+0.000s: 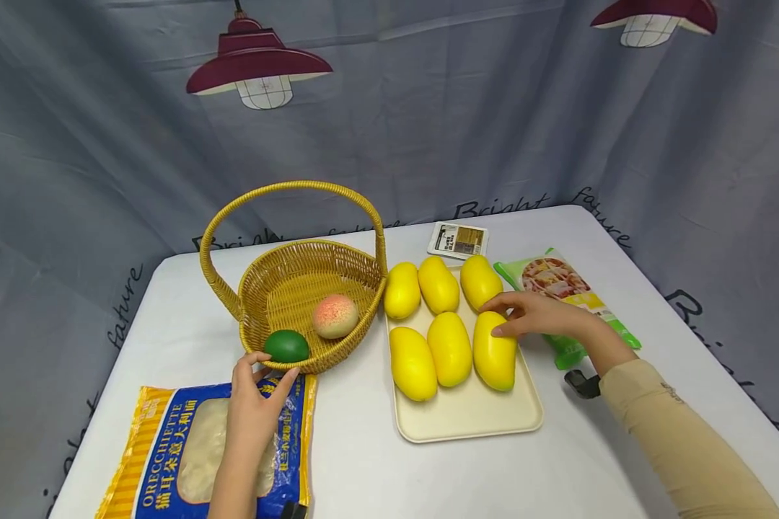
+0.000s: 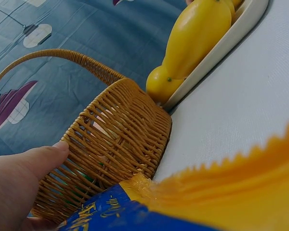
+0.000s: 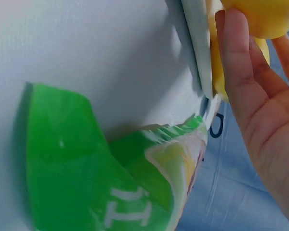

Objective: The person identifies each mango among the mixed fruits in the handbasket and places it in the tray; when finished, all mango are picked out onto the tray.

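Note:
In the head view a wicker basket (image 1: 337,358) holds a peach (image 1: 335,316) and a smooth dark green fruit (image 1: 286,346). My left hand (image 1: 253,404) holds the basket's front rim beside the green fruit; in the left wrist view its thumb (image 2: 55,153) lies against the woven rim. Several yellow mangoes (image 1: 449,349) lie in two rows on a cream tray (image 1: 467,423). My right hand (image 1: 539,314) grips the upper end of the front-row right mango (image 1: 495,357), with thumb and fingers on it. The right wrist view shows the fingers (image 3: 237,43) against yellow skin.
A blue and yellow bag of orecchiette (image 1: 169,454) lies under my left forearm, in front of the basket. Right of the tray is a green food packet (image 1: 568,288), partly beneath my right arm. Behind the tray sits a small white device (image 1: 458,240). A grey curtain (image 1: 428,130) hangs behind.

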A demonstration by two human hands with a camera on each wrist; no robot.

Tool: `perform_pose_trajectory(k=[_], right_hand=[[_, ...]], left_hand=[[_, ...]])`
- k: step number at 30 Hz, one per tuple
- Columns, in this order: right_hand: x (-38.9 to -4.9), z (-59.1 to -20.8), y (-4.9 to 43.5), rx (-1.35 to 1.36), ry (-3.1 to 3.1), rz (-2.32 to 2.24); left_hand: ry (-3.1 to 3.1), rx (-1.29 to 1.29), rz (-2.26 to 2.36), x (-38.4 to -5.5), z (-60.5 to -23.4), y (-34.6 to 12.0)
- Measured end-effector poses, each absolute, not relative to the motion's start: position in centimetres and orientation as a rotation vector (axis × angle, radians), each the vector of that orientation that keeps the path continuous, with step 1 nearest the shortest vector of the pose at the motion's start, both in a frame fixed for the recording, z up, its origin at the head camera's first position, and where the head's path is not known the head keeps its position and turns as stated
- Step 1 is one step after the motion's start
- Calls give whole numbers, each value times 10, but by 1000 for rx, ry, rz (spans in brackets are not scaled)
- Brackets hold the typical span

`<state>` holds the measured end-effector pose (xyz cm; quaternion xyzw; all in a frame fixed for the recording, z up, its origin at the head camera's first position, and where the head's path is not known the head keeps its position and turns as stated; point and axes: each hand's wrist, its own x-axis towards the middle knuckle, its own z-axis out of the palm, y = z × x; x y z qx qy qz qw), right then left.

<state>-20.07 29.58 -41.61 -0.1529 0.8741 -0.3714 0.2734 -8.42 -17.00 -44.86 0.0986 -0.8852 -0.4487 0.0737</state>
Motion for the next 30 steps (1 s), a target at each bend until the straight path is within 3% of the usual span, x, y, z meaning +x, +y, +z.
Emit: perform_pose_trajectory(k=[14, 23, 30], right_hand=[[-187, -430, 301, -336, 2478, -1210], [-163, -412, 299, -93, 2716, -1286], [-134, -389, 281, -257, 2770, -1393]], left_hand=[[-2661, 280, -1369, -88, -454, -164], [-2664, 281, -1372, -90, -457, -161], [-2695, 300, -1366, -93, -453, -160]])
